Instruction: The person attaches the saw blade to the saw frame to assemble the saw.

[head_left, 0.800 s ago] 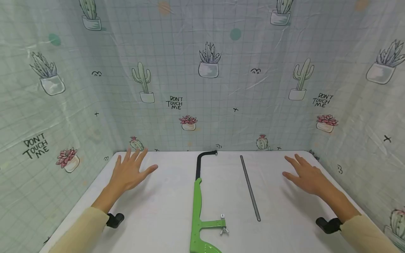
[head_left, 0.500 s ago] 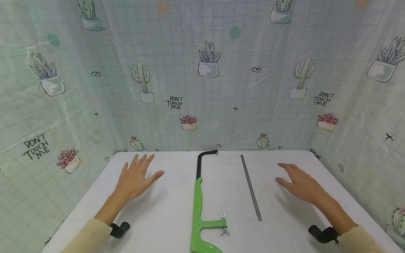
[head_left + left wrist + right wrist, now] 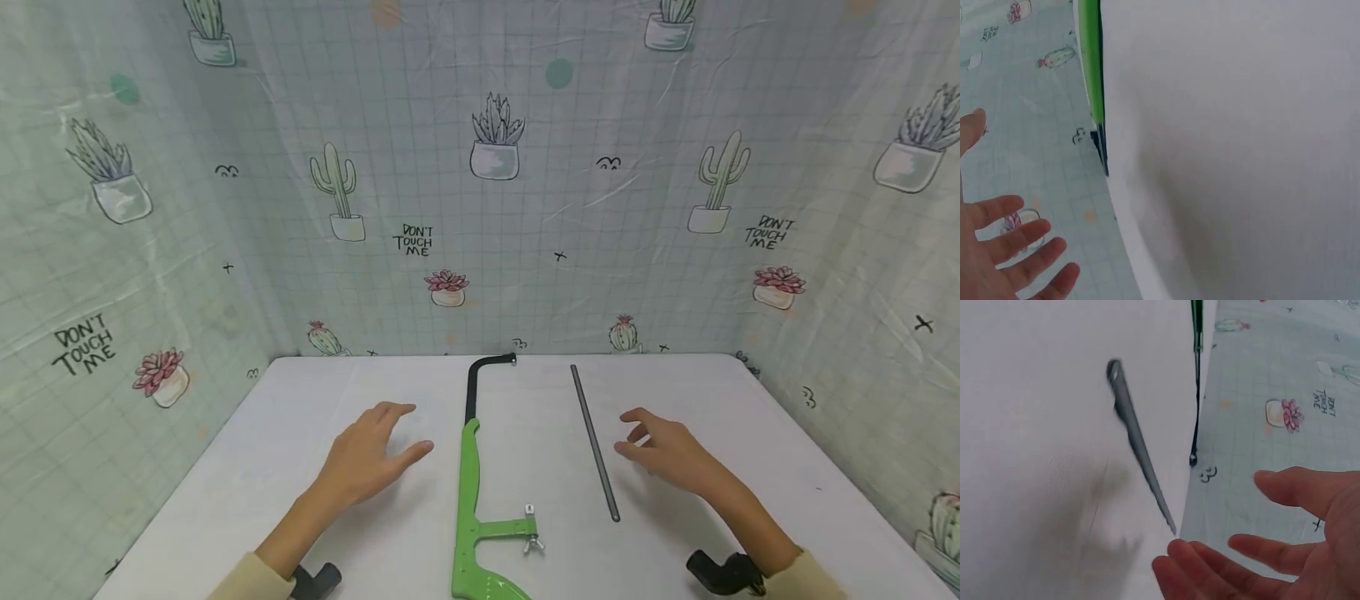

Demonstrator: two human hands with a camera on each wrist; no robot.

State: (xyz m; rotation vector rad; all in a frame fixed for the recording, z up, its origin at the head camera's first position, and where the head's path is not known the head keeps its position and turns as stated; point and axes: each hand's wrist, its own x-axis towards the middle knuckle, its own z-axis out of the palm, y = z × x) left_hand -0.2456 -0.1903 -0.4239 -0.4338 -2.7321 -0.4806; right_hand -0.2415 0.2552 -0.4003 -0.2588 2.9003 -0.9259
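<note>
A hacksaw frame [image 3: 467, 508] with a green handle and a black bent front bar lies on the white table, its lower end cut off by the picture edge. To its right lies a separate grey hacksaw blade [image 3: 595, 442], slightly slanted. My left hand [image 3: 363, 458] hovers left of the frame, thumb spread apart from the fingers, touching nothing. My right hand [image 3: 663, 450] hangs just right of the blade, fingers slightly bent and holding nothing. In the right wrist view the blade [image 3: 1138, 447] shows a hole at its near end.
A wing nut [image 3: 533, 545] sits on the frame's side arm. The white table [image 3: 720, 383] ends at a fabric backdrop [image 3: 555, 292] printed with cacti, which stands behind it and on both sides. Each wrist wears a black camera mount [image 3: 723, 573].
Both hands have moved inward and nearer the person, the left toward the frame, the right toward the blade. The frame and blade lie where they were.
</note>
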